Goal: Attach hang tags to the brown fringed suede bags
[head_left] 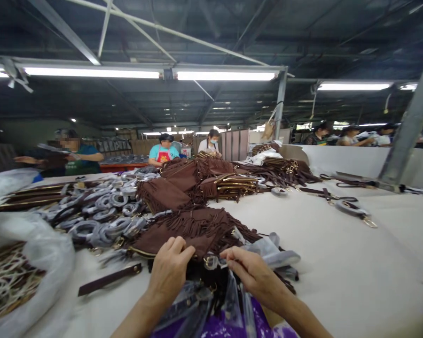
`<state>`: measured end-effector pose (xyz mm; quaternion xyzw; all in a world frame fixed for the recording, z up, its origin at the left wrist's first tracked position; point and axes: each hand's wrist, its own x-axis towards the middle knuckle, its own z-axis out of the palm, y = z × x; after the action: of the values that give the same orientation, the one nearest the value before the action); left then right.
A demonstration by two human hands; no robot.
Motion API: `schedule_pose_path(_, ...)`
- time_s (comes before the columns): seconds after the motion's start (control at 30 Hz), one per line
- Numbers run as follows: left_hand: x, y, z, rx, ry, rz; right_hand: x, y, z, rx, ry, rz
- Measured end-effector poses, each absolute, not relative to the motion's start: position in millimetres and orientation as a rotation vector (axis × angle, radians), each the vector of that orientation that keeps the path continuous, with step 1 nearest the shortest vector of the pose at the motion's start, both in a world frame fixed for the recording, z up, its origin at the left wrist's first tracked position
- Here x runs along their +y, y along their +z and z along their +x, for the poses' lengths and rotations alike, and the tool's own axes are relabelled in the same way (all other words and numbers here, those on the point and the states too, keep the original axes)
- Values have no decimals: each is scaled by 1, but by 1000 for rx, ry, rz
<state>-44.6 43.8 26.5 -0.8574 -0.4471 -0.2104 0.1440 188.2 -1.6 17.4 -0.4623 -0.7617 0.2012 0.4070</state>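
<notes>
My left hand (169,270) is curled over the near edge of a brown fringed suede bag (190,227) that lies on the white table (338,263). My right hand (252,272) pinches a small metal fitting wrapped in clear plastic (211,262) at the bag's edge. Both hands have their fingers bent and pressed on the bag. Clear plastic sleeves (229,300) and dark straps hang below my hands over purple cloth.
More brown fringed bags (183,180) are piled behind. Several coiled grey-wrapped straps (105,211) lie to the left, a loose brown strap (109,279) nearer. A white plastic sack (24,272) sits at far left. Other people work at tables beyond.
</notes>
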Motion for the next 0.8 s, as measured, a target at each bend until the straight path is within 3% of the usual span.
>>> schedule_pose_path(0.2,30,9,-37,-1733,-824,-2498,-6,7,159,-2043,487,-1080)
schedule_pose_path(0.33,29,-2,-24,-1975,-1528,-2519,-3,-4,154,-2085,527,-1065)
schedule_pose_path(0.47,28,-16,-9,-1873,-2291,-2542,-6,-11,142,-2100,594,-1017)
schedule_pose_path(0.67,23,-16,-9,-1829,-2233,-2700,-8,-12,141,-2073,667,-1036)
schedule_pose_path(0.8,26,-15,-13,-1728,-2373,-2824,-2,-2,151,-1913,412,-1119)
